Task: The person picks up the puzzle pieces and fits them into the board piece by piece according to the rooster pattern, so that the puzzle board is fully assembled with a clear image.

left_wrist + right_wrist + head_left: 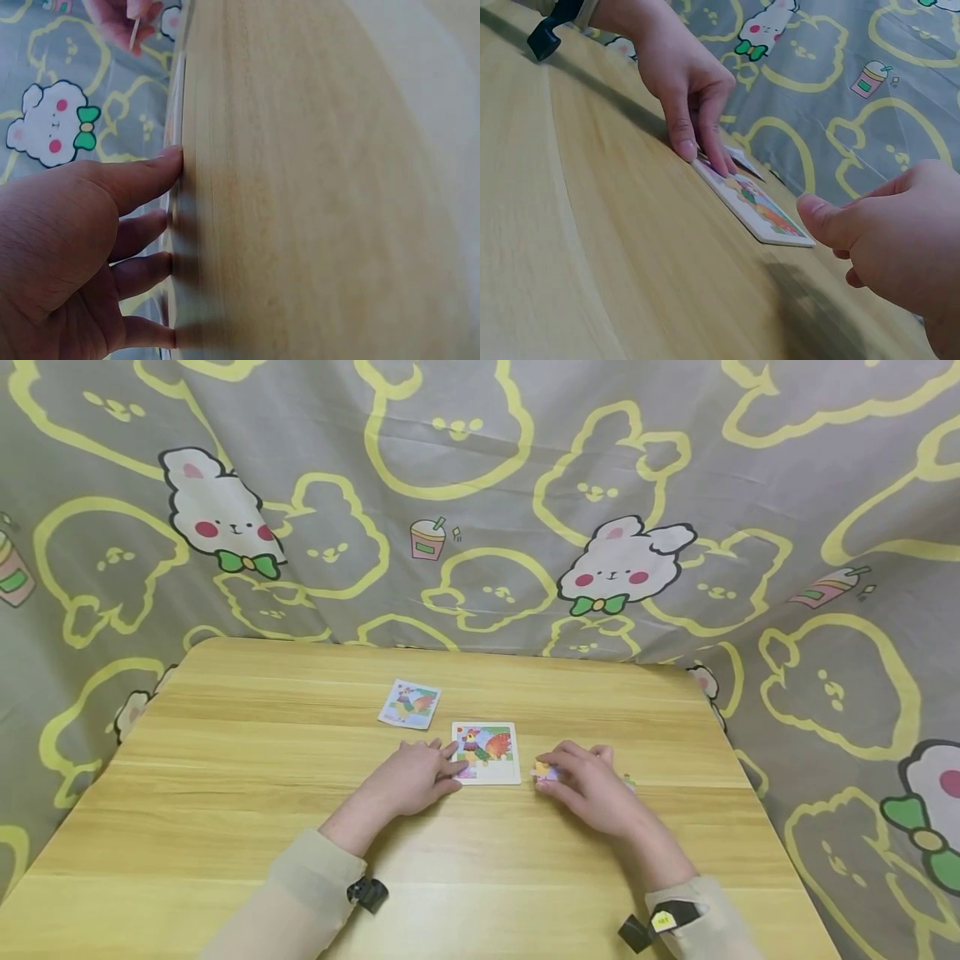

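Observation:
A jigsaw board (498, 774) with a white frame and a partly assembled rooster picture lies flat on the table. My left hand (411, 777) rests at its left side, with fingertips on the board and thumb by the lower left edge. Just right of the board, my right hand (592, 785) pinches a yellow and purple puzzle piece (542, 769) between thumb and fingers. That piece shows edge-on as a thin puzzle piece (135, 34) in the left wrist view. From the right wrist view, the right hand (900, 240) hides it.
A rooster picture card (410, 704) lies behind and left of the board. Another colourful piece (629, 782) shows partly beside the right hand. The wooden table (450, 877) reaches back to a patterned curtain (480, 527).

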{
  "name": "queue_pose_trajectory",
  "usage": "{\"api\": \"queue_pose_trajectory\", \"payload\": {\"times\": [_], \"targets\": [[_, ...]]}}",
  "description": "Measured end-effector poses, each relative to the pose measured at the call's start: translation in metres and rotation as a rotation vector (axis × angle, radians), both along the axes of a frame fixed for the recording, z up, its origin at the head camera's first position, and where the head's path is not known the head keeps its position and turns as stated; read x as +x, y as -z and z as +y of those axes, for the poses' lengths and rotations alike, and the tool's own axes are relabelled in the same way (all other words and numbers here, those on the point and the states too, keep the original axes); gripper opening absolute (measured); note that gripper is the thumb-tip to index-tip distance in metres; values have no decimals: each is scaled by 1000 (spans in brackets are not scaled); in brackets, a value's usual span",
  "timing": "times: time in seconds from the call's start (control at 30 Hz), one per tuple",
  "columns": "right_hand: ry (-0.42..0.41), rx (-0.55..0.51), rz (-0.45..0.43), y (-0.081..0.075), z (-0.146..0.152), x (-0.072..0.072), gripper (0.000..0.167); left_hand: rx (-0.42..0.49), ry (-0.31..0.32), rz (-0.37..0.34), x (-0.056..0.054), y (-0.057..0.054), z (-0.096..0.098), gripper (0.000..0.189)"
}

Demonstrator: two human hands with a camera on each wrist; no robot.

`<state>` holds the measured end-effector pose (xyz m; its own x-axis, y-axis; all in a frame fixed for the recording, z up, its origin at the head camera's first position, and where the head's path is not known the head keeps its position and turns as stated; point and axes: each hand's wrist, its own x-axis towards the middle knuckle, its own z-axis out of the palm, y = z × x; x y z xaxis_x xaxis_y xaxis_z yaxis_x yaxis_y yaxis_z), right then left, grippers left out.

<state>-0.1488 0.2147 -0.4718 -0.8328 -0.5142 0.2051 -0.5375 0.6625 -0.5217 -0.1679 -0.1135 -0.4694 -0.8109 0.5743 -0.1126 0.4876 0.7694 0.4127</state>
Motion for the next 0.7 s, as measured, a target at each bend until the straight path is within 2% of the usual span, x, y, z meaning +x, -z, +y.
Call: {"api": "queue_pose_trajectory", "payload": {"times": [0.27, 0.47, 0.7], "targets": [[-21, -11, -15, 3, -16, -9, 40, -1, 9, 2, -1, -1, 0, 39], [-42, -36, 23, 8, -30, -14, 39, -8, 6, 10, -1, 0, 0, 39], [-31, -15, 51, 15, -48, -20, 39, -21, -4, 9, -1, 1, 1, 39]]}}
